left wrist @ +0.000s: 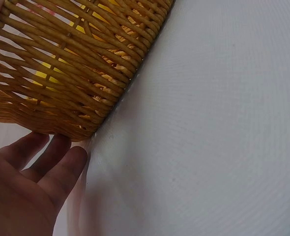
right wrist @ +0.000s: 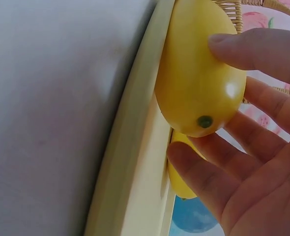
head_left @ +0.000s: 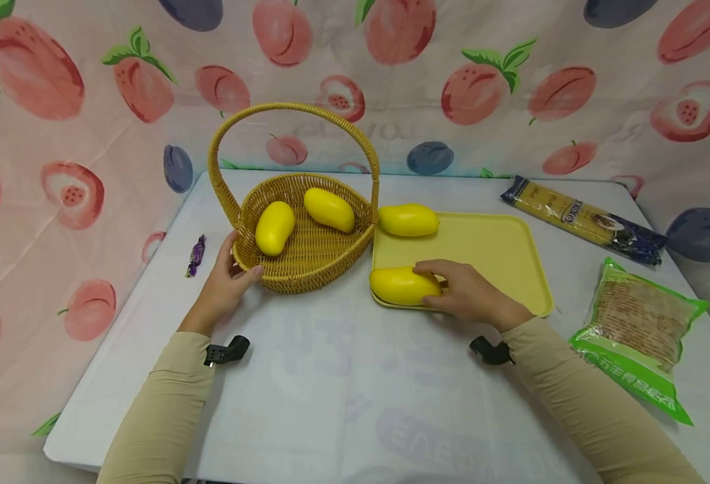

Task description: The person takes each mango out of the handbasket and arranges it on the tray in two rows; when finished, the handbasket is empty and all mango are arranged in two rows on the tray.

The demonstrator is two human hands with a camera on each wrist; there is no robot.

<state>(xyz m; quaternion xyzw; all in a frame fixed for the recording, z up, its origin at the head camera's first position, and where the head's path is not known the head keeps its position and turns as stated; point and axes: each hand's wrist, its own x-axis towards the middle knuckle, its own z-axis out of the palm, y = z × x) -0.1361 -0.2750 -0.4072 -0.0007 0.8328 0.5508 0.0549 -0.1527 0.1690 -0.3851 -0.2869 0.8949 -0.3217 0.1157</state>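
Observation:
A wicker basket [head_left: 312, 265] with a tall arched handle stands at the left middle of the table, with two yellow mangoes inside, one on the left [head_left: 275, 228] and one at the back [head_left: 329, 210]. My left hand [head_left: 224, 289] holds the basket's left end, thumb at the front, fingertips against the weave in the left wrist view. On a yellow tray [head_left: 488, 255], my right hand [head_left: 466, 292] grips a mango [head_left: 400, 286] by its right end, at the tray's front left corner. Another mango [head_left: 409, 220] lies at the back left corner, touched by neither hand.
A purple wrapped candy [head_left: 195, 255] lies left of the basket. Behind the tray, at the right, is a long pasta packet [head_left: 585, 218]. A green-edged clear food bag [head_left: 642, 329] lies near the right edge. Fruit-printed cloth hangs behind the table.

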